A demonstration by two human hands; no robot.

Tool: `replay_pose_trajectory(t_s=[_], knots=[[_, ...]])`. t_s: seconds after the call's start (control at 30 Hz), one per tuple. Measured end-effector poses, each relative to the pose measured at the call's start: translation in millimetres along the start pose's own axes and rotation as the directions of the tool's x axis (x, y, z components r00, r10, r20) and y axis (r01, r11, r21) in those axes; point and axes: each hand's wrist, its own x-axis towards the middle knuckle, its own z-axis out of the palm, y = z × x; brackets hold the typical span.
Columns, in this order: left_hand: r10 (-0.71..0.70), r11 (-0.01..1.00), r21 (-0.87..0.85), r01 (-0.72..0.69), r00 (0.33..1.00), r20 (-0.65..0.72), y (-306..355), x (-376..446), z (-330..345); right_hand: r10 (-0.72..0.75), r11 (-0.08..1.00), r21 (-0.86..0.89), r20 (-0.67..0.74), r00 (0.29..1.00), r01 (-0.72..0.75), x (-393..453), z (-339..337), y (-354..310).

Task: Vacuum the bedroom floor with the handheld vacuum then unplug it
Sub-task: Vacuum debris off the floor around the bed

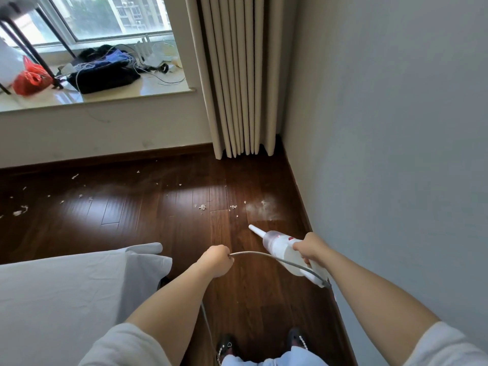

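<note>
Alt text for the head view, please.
Right hand holds a white handheld vacuum aimed at white scraps on the dark wood floor; left hand holds its cord. Bed at left.

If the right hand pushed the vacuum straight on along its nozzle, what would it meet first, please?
Most likely the wooden floor just past the nozzle tip, short of the nearest white scraps. The right hand aims the vacuum down-left; depth is uncertain.

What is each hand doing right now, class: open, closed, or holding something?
Left hand: closed, pinching the grey power cord.
Right hand: closed around the white handheld vacuum, nozzle aimed at the floor.
</note>
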Motion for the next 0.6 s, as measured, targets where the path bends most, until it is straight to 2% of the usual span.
replay_pose_trajectory(t_s=[0.33, 0.6], knots=[[0.049, 0.998, 0.026, -0.049, 0.999, 0.016, 37.6, 2.4, 6.0, 0.103, 0.995, 0.001, -0.053, 0.993, -0.103, 6.7, -45.6, 31.6], [0.047, 0.999, 0.027, -0.047, 0.999, 0.001, 55.8, -1.6, 15.6, 0.132, 0.982, 0.146, -0.062, 0.989, -0.122, 21.6, -55.3, 62.3]])
